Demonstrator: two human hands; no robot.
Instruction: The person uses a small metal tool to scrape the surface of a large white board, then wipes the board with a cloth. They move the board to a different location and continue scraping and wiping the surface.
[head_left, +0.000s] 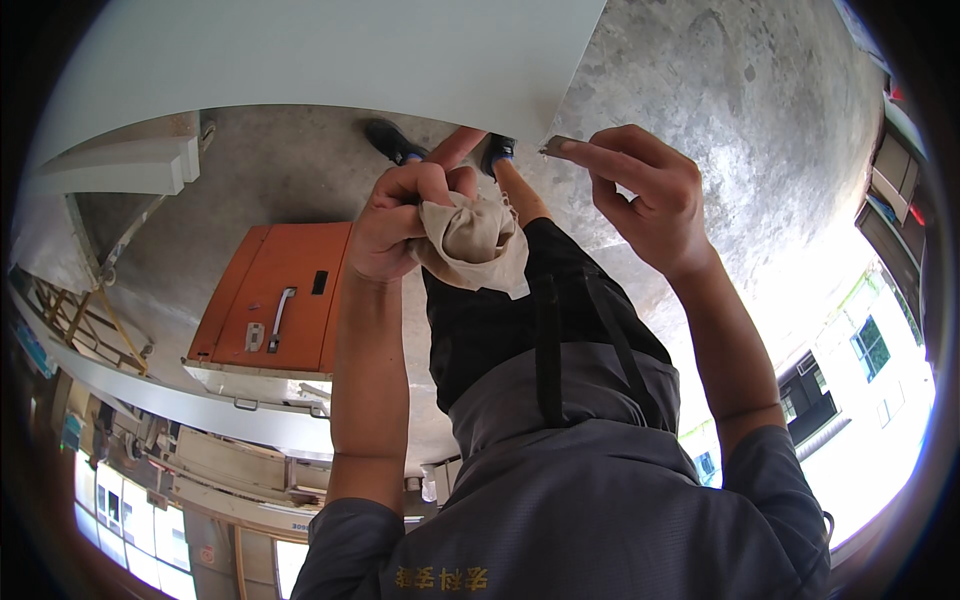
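Note:
My left hand (394, 221) grips a crumpled beige cloth (480, 240) with frayed edges, held in front of my legs. Between the thumb and fingers of my right hand (649, 191) is a small, thin, dark grey flat piece (556, 145); what exactly it is cannot be told. That piece is at the near right corner of a large pale grey panel (337, 60). Whether it touches the panel is unclear. The panel's smooth face fills the top of the view, and its near edge passes above the cloth.
An orange metal cabinet (270, 300) with a silver handle stands to the left on the concrete floor (675, 60). Further left are pale beams (112, 169) on a metal stand and a yellowish metal frame (71, 319). My black shoe (390, 141) is below the panel's edge.

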